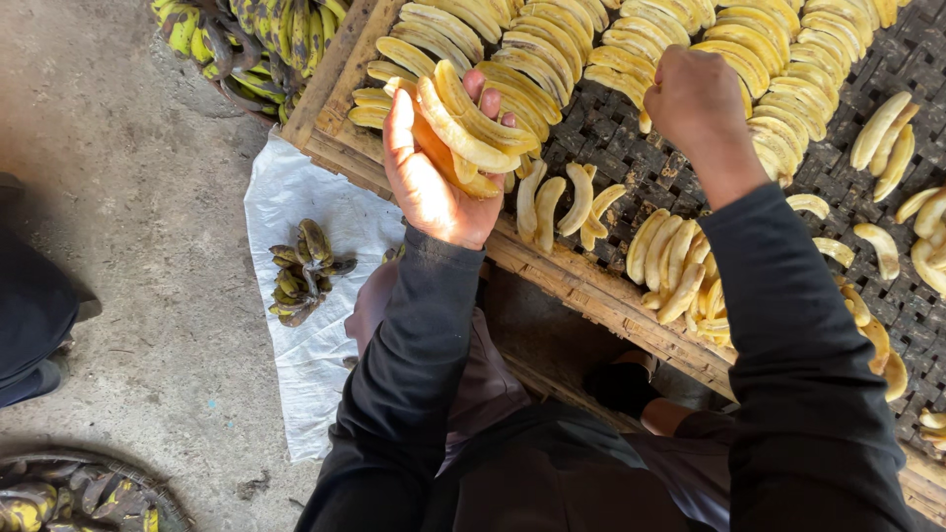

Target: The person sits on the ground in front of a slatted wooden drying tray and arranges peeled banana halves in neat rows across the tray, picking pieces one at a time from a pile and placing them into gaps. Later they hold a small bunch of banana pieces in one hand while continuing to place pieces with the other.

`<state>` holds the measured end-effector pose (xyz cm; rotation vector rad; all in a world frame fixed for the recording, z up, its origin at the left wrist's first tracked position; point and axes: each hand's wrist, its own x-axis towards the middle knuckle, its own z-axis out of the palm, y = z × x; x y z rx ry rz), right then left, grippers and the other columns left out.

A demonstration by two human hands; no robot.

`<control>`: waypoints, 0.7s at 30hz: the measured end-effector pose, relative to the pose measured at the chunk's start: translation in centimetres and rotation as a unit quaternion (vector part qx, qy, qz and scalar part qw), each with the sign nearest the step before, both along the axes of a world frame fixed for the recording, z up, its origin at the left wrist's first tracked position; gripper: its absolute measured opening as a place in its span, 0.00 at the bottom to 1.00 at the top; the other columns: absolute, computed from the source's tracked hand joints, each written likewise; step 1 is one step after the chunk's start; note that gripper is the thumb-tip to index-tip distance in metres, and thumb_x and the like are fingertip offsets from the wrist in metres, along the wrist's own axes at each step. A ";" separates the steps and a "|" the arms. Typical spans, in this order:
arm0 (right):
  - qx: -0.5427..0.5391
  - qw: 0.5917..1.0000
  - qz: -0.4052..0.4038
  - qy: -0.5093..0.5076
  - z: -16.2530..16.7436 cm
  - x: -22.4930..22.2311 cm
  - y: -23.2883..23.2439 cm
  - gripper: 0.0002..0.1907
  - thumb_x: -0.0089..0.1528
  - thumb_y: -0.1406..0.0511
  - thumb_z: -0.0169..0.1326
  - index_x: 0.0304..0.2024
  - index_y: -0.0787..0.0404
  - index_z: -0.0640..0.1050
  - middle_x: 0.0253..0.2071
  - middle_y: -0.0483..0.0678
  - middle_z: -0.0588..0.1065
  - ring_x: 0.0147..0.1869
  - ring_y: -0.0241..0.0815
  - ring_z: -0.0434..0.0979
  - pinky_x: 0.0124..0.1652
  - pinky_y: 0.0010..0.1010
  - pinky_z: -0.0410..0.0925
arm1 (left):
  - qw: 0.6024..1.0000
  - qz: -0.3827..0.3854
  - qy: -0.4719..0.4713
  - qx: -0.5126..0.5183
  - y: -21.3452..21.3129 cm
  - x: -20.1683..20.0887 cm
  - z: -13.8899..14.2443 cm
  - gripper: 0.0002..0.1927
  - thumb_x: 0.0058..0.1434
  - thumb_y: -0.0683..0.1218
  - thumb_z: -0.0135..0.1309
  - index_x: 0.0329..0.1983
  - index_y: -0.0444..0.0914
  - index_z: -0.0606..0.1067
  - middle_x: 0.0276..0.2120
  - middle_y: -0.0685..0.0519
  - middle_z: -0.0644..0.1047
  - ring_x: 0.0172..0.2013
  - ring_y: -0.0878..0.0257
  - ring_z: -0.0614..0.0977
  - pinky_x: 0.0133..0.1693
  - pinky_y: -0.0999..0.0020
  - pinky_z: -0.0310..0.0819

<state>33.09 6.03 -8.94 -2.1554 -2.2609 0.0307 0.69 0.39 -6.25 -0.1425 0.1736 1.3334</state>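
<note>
Head view: the left hand (434, 167) cups several peeled bananas (471, 128) at eleven o'clock over the woven tray (631, 163). The right hand (698, 99), at one o'clock, is curled knuckles-up on a row of bananas (631, 69); its grip cannot be told. An unpeeled bunch (305, 271) lies on a white sack (296, 197) at nine o'clock.
</note>
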 end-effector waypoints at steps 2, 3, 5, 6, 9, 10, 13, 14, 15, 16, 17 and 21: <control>0.003 1.000 0.007 -0.013 -1.5 0.1 1.2 0.08 0.64 0.66 0.62 0.38 0.67 0.78 0.34 0.59 0.78 0.40 0.57 0.81 0.42 0.47 0.74 | 1.000 0.002 0.004 -0.010 0.0 -0.1 0.1 0.26 0.69 0.62 0.51 0.60 0.41 0.71 0.51 0.48 0.79 0.48 0.53 0.82 0.53 0.48 0.76; 0.004 1.000 0.011 -0.019 -2.1 0.1 1.8 0.08 0.64 0.67 0.62 0.39 0.67 0.78 0.34 0.59 0.78 0.40 0.58 0.81 0.42 0.46 0.74 | 1.000 0.004 0.006 -0.016 0.0 -0.1 0.1 0.26 0.69 0.62 0.51 0.60 0.41 0.71 0.51 0.48 0.79 0.48 0.53 0.82 0.53 0.48 0.76; 0.005 1.000 0.026 -0.003 -3.3 -0.1 2.8 0.08 0.64 0.67 0.62 0.39 0.67 0.78 0.34 0.59 0.78 0.41 0.57 0.81 0.43 0.46 0.74 | 1.000 0.004 0.003 -0.016 0.0 -0.2 0.0 0.26 0.69 0.61 0.51 0.60 0.41 0.71 0.52 0.48 0.79 0.49 0.53 0.82 0.54 0.48 0.76; 0.004 0.999 0.033 0.004 -3.7 -0.3 3.2 0.08 0.64 0.67 0.62 0.39 0.67 0.78 0.34 0.59 0.78 0.41 0.57 0.81 0.44 0.46 0.74 | 1.000 0.003 0.002 -0.018 -0.1 -0.2 0.0 0.25 0.69 0.61 0.50 0.60 0.40 0.71 0.52 0.48 0.79 0.49 0.53 0.82 0.55 0.48 0.75; 0.016 0.998 0.066 0.003 -4.9 -1.4 4.0 0.10 0.66 0.66 0.64 0.38 0.67 0.77 0.34 0.57 0.78 0.41 0.55 0.81 0.42 0.45 0.75 | 1.000 0.005 -0.004 -0.009 -0.1 -0.1 -0.1 0.25 0.71 0.61 0.50 0.61 0.40 0.71 0.52 0.48 0.79 0.49 0.53 0.81 0.56 0.48 0.75; 0.011 0.997 0.072 0.034 -5.1 -1.7 4.1 0.13 0.64 0.64 0.66 0.39 0.67 0.77 0.34 0.57 0.78 0.41 0.55 0.81 0.41 0.46 0.74 | 1.000 0.005 -0.001 -0.012 -0.2 0.0 0.0 0.25 0.71 0.61 0.50 0.60 0.40 0.71 0.52 0.48 0.79 0.49 0.53 0.81 0.56 0.47 0.75; -0.022 0.988 0.074 0.131 -5.4 -1.9 3.9 0.19 0.61 0.61 0.70 0.44 0.65 0.77 0.38 0.56 0.78 0.42 0.55 0.80 0.42 0.46 0.73 | 1.000 0.001 0.003 -0.013 -0.3 0.0 0.1 0.25 0.70 0.61 0.50 0.60 0.40 0.72 0.52 0.48 0.79 0.49 0.53 0.81 0.56 0.47 0.75; -0.046 0.983 0.062 0.165 -5.3 -1.7 3.6 0.19 0.61 0.61 0.69 0.47 0.64 0.77 0.40 0.55 0.78 0.43 0.53 0.81 0.44 0.45 0.73 | 1.000 -0.001 0.001 -0.011 -0.3 0.0 0.2 0.25 0.71 0.61 0.50 0.60 0.40 0.72 0.52 0.48 0.79 0.49 0.53 0.82 0.56 0.47 0.75; -0.070 0.976 0.050 0.199 -5.3 -1.4 3.3 0.21 0.60 0.61 0.69 0.50 0.62 0.76 0.41 0.54 0.78 0.45 0.52 0.81 0.46 0.44 0.73 | 1.000 -0.003 -0.002 -0.009 -0.4 0.0 0.2 0.25 0.71 0.61 0.50 0.59 0.40 0.72 0.52 0.48 0.79 0.49 0.53 0.82 0.56 0.47 0.74; -0.052 0.982 0.055 0.173 -5.2 -1.1 2.9 0.20 0.61 0.61 0.69 0.49 0.62 0.77 0.43 0.55 0.77 0.46 0.53 0.80 0.46 0.45 0.73 | 1.000 -0.003 -0.003 -0.006 -0.4 -0.1 0.2 0.24 0.71 0.61 0.50 0.59 0.40 0.72 0.52 0.48 0.79 0.49 0.53 0.82 0.56 0.47 0.74; -0.033 0.987 0.061 0.147 -5.1 -0.8 2.5 0.19 0.62 0.61 0.68 0.49 0.62 0.77 0.44 0.56 0.76 0.46 0.54 0.79 0.46 0.46 0.72 | 1.000 -0.004 -0.004 -0.004 -0.4 -0.1 0.2 0.24 0.71 0.61 0.51 0.59 0.41 0.72 0.52 0.48 0.79 0.49 0.53 0.82 0.57 0.47 0.74; -0.056 0.995 0.015 0.077 -4.9 -0.1 1.0 0.15 0.66 0.59 0.65 0.43 0.61 0.76 0.45 0.55 0.73 0.46 0.56 0.77 0.46 0.48 0.71 | 1.000 -0.012 -0.016 0.008 -0.6 -0.1 0.2 0.23 0.73 0.61 0.50 0.60 0.40 0.73 0.52 0.48 0.79 0.50 0.53 0.81 0.58 0.49 0.74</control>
